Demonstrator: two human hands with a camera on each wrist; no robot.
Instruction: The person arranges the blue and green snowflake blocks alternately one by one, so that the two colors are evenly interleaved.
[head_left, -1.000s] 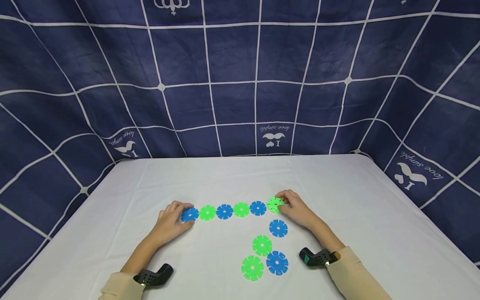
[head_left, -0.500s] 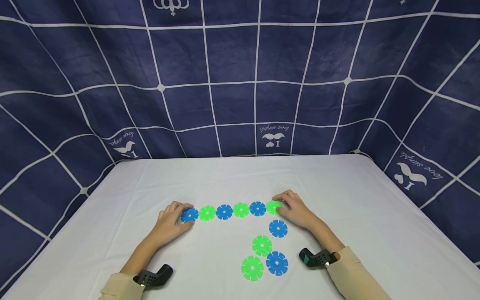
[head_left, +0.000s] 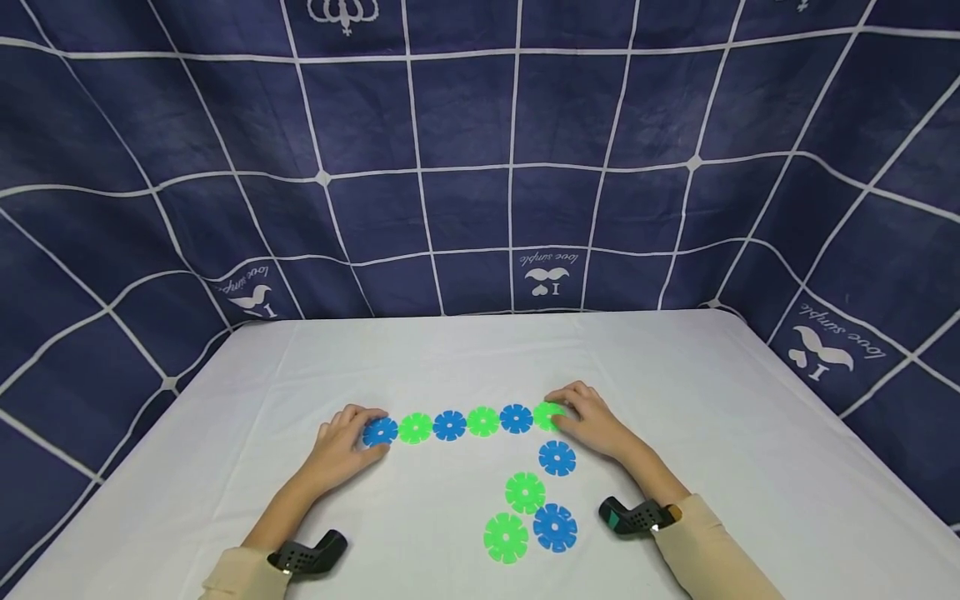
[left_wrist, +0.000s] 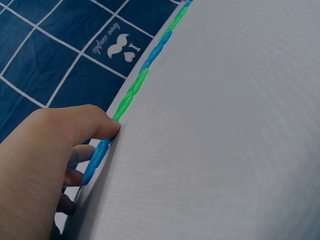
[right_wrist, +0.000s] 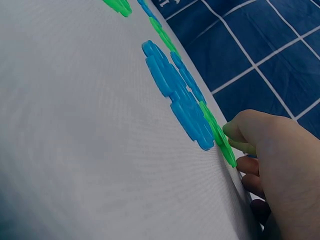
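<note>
Flat notched plastic discs, blue and green by turns, lie in a row across the white cloth. My left hand (head_left: 339,446) holds the blue disc (head_left: 384,437) at the row's left end, thumb on its near edge and fingers at its far edge. In the left wrist view the thumb touches the rim of that blue disc (left_wrist: 98,159). At the right end my right hand (head_left: 592,419) grips a green disc (head_left: 543,421) between thumb and fingers, partly hiding it. The green disc (right_wrist: 216,131) lies low against the cloth in the right wrist view.
Nearer than the row lie loose discs: a blue one (head_left: 550,464) close to my right hand, a green one (head_left: 519,500), another blue one (head_left: 548,534) and another green one (head_left: 498,544). A dark blue checked curtain (head_left: 465,208) stands behind the white table (head_left: 405,517).
The green disc in my right hand has come down flat and slightly left, up to the neighbouring blue disc. My left hand stays where it was.
</note>
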